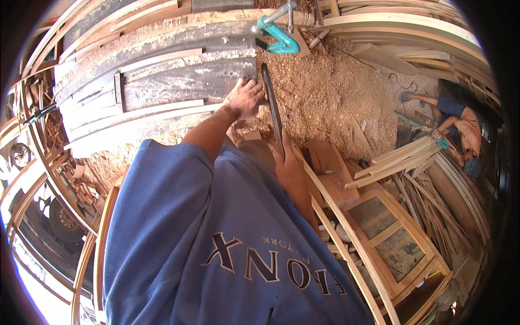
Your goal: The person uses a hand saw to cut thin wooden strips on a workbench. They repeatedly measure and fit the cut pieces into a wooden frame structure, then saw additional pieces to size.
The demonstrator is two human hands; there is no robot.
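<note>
A long, thin, dark bar (pixel 274 115) is gripped by the right hand (pixel 287 162) beside the end of the worn, flat, grey bench (pixel 162 84), where the left hand (pixel 244 97) is placed, its hold unclear, and how much is done or left cannot be told.

Has a floor (pixel 379 105) strewn with wood shavings (pixel 330 81), boards (pixel 403 23) stacked at upper right and a two-panelled wooden frame (pixel 388 233) at lower right; opens onto bright daylight (pixel 26 277) at left, near a wheel (pixel 64 221).
</note>
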